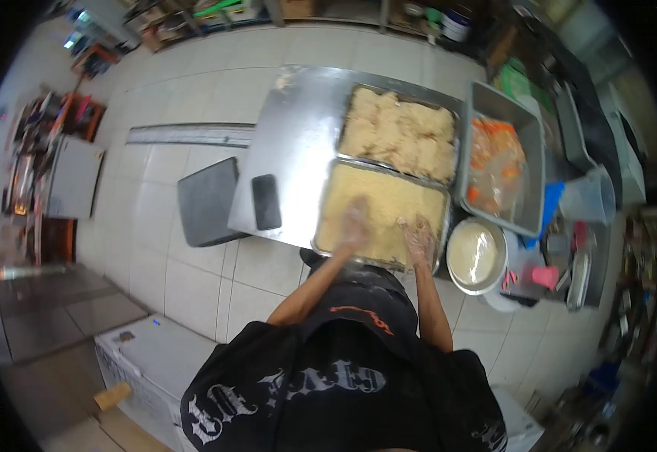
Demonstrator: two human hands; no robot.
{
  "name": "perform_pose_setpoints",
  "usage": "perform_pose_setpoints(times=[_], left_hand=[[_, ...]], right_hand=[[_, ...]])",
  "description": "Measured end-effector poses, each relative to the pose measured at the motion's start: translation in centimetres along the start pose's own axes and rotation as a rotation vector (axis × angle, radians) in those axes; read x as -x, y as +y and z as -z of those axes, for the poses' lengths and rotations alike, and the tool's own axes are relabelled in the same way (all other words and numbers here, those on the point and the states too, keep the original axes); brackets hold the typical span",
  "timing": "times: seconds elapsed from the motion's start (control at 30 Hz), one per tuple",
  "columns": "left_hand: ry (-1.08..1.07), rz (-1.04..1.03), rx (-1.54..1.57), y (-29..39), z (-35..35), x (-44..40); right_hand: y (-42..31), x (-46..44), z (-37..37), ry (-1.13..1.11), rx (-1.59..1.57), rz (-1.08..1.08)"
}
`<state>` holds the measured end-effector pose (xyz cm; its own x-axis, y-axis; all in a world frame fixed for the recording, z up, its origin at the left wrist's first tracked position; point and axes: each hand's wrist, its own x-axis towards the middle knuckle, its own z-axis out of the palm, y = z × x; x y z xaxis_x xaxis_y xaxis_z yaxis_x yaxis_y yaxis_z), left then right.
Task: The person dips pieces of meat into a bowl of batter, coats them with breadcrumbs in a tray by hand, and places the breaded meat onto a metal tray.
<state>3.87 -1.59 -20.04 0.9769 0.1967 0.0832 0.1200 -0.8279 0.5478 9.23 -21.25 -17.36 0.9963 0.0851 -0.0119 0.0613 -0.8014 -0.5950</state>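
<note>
A metal tray (315, 239) of pale yellow crumbs (411, 197) lies at the near edge of the steel table. My left hand (355, 226) is over the crumbs in its left half, smeared by motion, so its fingers do not show clearly. At the tray's right front, my right hand (419, 241) rests on the crumbs, fingers apart and coated in pale crumbs; nothing shows in its grip. Behind, a second tray holds lumpy crumb-coated pieces (400, 128). To the right of my right hand stands a round bowl (503, 265) of creamy, pale liquid (473, 255).
A grey tub (464, 151) with orange food in clear plastic bags (494, 158) stands right of the trays. A dark phone (266, 202) lies on the steel table (290, 135). Left of it is a grey stool (209, 203). A clear jug (588, 197) and pink cup (545, 276) are farther right.
</note>
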Motion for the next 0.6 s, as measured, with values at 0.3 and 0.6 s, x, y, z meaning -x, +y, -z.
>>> perform_pose_setpoints(times=[0.3,0.6], left_hand=[[-0.608,0.082,0.137,0.7,1.0,-0.9],[-0.441,0.354,0.784,-3.6,2.6,3.8]], right_hand=[[-3.2,-0.3,2.8,-0.364,-0.669,-0.078],[-3.8,3.9,3.9,-0.147,-0.132,0.158]])
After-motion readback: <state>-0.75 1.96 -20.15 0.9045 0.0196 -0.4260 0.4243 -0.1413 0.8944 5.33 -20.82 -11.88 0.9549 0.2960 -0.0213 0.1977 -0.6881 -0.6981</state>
